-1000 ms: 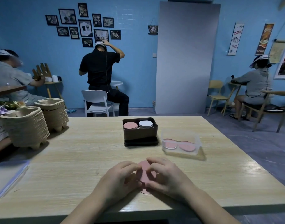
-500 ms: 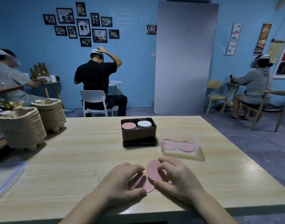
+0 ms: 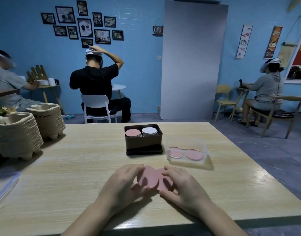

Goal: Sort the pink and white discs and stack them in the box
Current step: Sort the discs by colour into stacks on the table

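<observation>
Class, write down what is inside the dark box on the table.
Two stacks: pink discs left, white discs right. Only the top discs show; the box wall hides the rest.

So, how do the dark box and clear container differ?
The dark box is opaque and taller; the clear container is see-through and lower. The dark box holds a pink stack and a white stack near its rim; the clear container holds low pink discs. Both stand on the table.

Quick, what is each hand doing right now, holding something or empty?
Left hand: holds the front pink disc between fingers and thumb.
Right hand: holds the rear pink disc, partly behind the first.
</observation>
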Tool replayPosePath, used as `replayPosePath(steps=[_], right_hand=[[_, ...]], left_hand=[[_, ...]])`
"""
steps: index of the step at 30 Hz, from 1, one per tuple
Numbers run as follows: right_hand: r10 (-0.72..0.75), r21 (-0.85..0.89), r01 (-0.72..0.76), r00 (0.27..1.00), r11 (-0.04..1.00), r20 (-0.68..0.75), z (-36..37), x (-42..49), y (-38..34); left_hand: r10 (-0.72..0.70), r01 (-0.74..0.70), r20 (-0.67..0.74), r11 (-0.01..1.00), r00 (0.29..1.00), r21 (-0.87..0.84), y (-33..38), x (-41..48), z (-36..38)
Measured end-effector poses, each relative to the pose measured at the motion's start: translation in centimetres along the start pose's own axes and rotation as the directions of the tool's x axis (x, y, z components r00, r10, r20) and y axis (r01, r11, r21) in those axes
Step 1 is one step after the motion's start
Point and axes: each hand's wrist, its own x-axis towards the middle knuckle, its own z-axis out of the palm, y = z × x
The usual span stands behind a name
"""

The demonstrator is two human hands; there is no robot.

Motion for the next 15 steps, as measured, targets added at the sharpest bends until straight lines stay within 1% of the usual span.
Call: replayPosePath(steps=[3,6,8,12,15], right_hand=[[-0.050,0.006,0.050,0.999,0.999,0.017,0.0,0.0,-0.1],[-0.090,0.018,0.090,0.996,0.996,0.015,0.0,-0.1,0.1],[-0.110,0.017,0.110,0.994,0.994,0.002,0.0,-0.1,0.2],[-0.114,0.037,0.115,0.993,0.993,-0.039,0.2,-0.3,0.5],[-0.113,0.065,0.118,0.990,0.991,-0.079,0.2,-0.4,0.7]], left_hand=[[0.071,-0.070,0.075,0.997,0.995,-0.020,0.7,0.8,0.7],[0.116,-0.114,0.104,0.993,0.988,-0.023,1.4,1.2,1.4],[0.097,-0.092,0.119,0.995,0.988,-0.048,1.3,1.0,1.5],[-0.007,0.019,0.104,0.994,0.995,-0.109,0.4,0.1,1.7],[-0.013,0.024,0.086,0.992,0.996,-0.126,0.2,-0.1,1.9]])
